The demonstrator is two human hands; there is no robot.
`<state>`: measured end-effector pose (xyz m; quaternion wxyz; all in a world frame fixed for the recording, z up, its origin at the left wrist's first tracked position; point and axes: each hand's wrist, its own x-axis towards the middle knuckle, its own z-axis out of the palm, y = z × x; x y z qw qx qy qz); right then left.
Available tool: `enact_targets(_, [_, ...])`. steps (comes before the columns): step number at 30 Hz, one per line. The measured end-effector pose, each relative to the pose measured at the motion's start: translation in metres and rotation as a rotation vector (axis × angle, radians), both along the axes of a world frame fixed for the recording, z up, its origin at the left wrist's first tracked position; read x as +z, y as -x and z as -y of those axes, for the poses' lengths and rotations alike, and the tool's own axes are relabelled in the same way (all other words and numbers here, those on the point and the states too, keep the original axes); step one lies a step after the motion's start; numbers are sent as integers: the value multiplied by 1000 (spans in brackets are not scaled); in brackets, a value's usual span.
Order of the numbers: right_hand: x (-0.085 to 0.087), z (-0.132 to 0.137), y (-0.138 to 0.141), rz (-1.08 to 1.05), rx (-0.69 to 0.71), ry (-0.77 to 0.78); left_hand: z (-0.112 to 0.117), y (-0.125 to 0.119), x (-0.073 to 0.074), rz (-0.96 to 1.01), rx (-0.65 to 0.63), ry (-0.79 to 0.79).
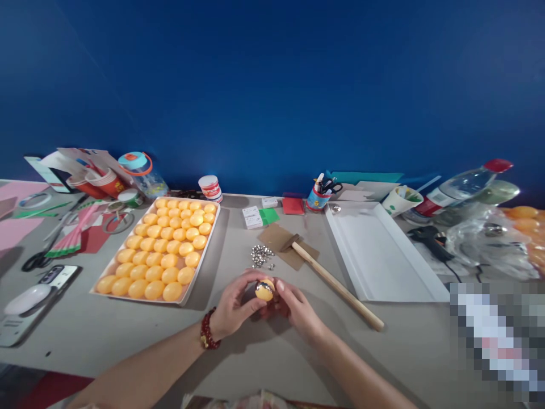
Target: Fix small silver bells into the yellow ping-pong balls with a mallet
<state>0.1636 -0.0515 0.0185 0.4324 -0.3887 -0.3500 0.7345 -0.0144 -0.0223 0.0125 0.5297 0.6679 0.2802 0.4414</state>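
Observation:
Both hands meet at the middle of the grey table. My left hand (pixel 235 307), with a red bead bracelet on the wrist, is closed round a small yellow ball (pixel 264 291) that carries a dark spot on top. My right hand (pixel 294 307) pinches the same ball from the right side. Just behind the hands lies a little heap of silver studs (pixel 261 256). A wooden mallet (pixel 332 280) rests on a brown card (pixel 279 237) to the right of the studs. Left of my hands, a white tray (pixel 209 245) holds several rows of yellow balls (pixel 164 249).
An empty white tray (pixel 378 255) lies right of the mallet, with a glue gun (pixel 432 241), a paper cup (pixel 400 200), a water bottle (pixel 464 186) and plastic bags beyond. A cup of scissors (pixel 320 196) stands at the back. Paper, scissors (pixel 36 260) and a phone (pixel 51 278) lie left.

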Motion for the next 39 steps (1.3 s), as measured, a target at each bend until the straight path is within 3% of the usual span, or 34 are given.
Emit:
enact_targets(3, [2,1,0,-18,14,31,0,0,-1,40,-20,57])
enact_targets(9, [6,0,-2,34,-19,-21,1,0,-1,-18,-38,-8])
enact_targets(18, [-2,1,-1,-24,33,-6,-1,-2,-6,76,-61,59])
enact_targets(30, [4,-1,-2,191,1,-197,-2,-2,-2,-25,-59,-179])
enact_targets(39, [7,-1,-2,267,21,-305,0,-4,1,-30,-75,-229])
